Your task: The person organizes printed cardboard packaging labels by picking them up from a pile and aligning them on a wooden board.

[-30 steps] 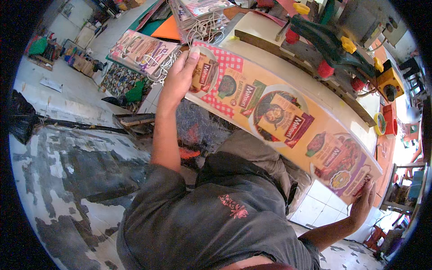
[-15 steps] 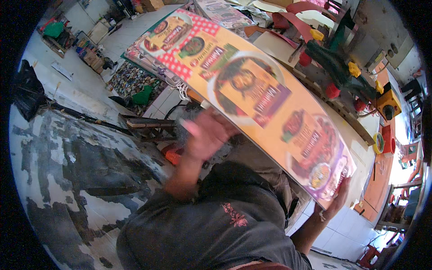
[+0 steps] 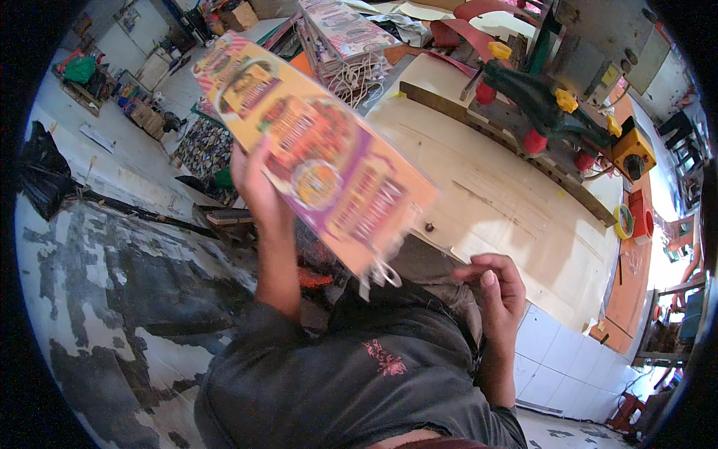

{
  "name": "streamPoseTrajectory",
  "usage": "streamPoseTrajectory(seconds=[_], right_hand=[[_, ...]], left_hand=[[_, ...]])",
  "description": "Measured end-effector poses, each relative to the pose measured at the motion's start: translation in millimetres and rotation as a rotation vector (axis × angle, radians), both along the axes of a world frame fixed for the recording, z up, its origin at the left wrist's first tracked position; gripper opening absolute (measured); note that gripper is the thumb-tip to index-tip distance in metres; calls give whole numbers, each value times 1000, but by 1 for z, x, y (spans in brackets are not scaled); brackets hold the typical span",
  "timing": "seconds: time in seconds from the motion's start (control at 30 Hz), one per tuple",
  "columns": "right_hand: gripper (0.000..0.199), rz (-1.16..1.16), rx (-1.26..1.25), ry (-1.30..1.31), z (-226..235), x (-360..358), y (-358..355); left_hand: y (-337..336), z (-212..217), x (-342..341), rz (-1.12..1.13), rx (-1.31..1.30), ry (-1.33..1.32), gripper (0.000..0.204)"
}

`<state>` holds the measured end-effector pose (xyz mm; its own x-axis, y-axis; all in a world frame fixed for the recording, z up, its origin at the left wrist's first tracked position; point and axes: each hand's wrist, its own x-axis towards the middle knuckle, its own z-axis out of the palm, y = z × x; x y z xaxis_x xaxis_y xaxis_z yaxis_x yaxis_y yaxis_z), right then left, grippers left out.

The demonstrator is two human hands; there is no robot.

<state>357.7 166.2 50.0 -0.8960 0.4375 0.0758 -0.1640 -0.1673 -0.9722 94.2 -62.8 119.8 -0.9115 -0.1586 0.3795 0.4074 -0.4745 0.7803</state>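
Note:
My left hand point(image 3: 256, 183) grips the left long edge of a long printed card panel point(image 3: 374, 161). The panel is orange, yellow and purple with pictures of food, and it slants from upper left toward my body. White cord point(image 3: 384, 274) dangles at its near end. The left fingers are partly hidden behind the panel. My right hand point(image 3: 495, 288) is apart from the panel, over the table's near edge, with its fingers loosely bent and nothing seen in it.
A pale work table point(image 3: 516, 213) lies ahead, with a long metal bar point(image 3: 508, 142) across it. Behind the bar stands a dark green machine point(image 3: 546, 105) with yellow knobs. A stack of printed panels point(image 3: 348, 34) with white cords is at the back. A yellow tape roll point(image 3: 625, 221) sits right.
The panel has swung to the left and no longer spans both hands. My right hand has let go of its near end. My left hand has moved up and left and holds the panel's edge.

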Motion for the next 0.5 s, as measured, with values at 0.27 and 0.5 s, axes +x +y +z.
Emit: streamPoseTrajectory(seconds=[0.27, 0.5], right_hand=[[22, 84, 12, -107, -21, 35, 7], [19, 157, -51, -200, -31, 31, 3]], left_hand=[[-91, 47, -160, -5, 76, -126, 31], [-101, -22, -258, 416, -274, -184, 48]])
